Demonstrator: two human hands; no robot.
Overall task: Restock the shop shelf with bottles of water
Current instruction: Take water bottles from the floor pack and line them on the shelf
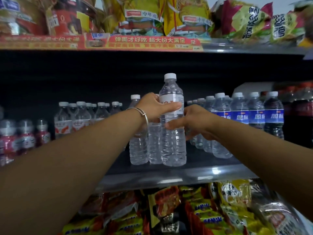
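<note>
A clear water bottle (172,133) with a white cap and white label stands upright at the front of the dark middle shelf (177,175). My left hand (157,107), with a silver bangle at the wrist, grips it around the label. My right hand (191,121) touches its right side at mid height, fingers curled onto it. Two more clear bottles (138,150) stand close behind and to the left of it.
Blue-labelled water bottles (240,116) line the shelf to the right, with dark cola bottles (298,122) beyond. Red-and-white labelled bottles (77,119) and small pink bottles (25,138) stand to the left. Noodle packs (142,17) fill the shelf above, snack bags (186,209) the one below.
</note>
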